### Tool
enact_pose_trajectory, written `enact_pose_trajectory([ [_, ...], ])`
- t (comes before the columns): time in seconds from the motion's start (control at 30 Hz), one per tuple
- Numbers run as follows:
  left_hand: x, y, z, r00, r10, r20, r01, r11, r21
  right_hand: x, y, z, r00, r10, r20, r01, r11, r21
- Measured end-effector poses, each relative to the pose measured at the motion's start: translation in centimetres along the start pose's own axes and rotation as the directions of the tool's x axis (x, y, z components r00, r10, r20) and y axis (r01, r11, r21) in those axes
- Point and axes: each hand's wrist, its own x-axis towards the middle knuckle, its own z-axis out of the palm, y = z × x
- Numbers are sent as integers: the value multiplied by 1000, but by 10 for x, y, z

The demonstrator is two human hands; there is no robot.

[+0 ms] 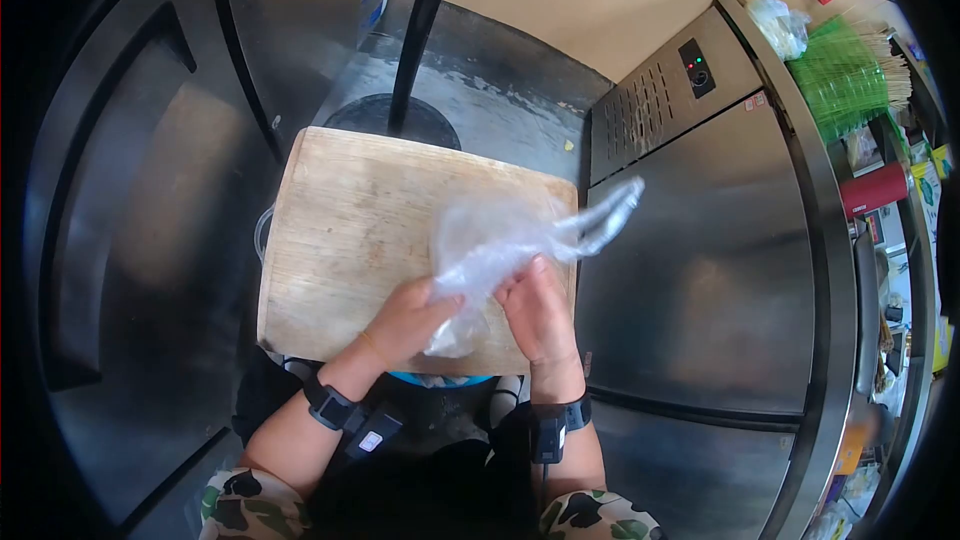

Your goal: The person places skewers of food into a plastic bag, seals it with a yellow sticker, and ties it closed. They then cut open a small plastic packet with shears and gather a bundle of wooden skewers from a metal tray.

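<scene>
A clear, crumpled plastic bag point(490, 240) is held over the wooden board point(330, 230), blurred by motion. Its twisted handle end sticks out to the upper right, past the board's edge. My left hand point(408, 322) is closed around the lower left part of the bag, and a loose end hangs below the fingers. My right hand point(540, 315), palm turned partly towards me, has its fingers bent against the bag's right side. Whatever the bag may contain cannot be made out.
Steel cabinet doors point(180, 180) stand close on the left, and a steel refrigerator point(700, 270) on the right. A black pole point(420, 40) rises behind the board. Green-wrapped skewers point(840, 75) and a red cylinder point(873, 190) lie at the far right.
</scene>
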Motion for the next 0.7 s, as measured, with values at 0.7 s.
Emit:
enact_pose_trajectory([
  [0.7, -11, -10, 15, 968, -34, 250, 239, 443, -864, -35, 21, 36, 852, -315, 419, 491, 200, -848],
])
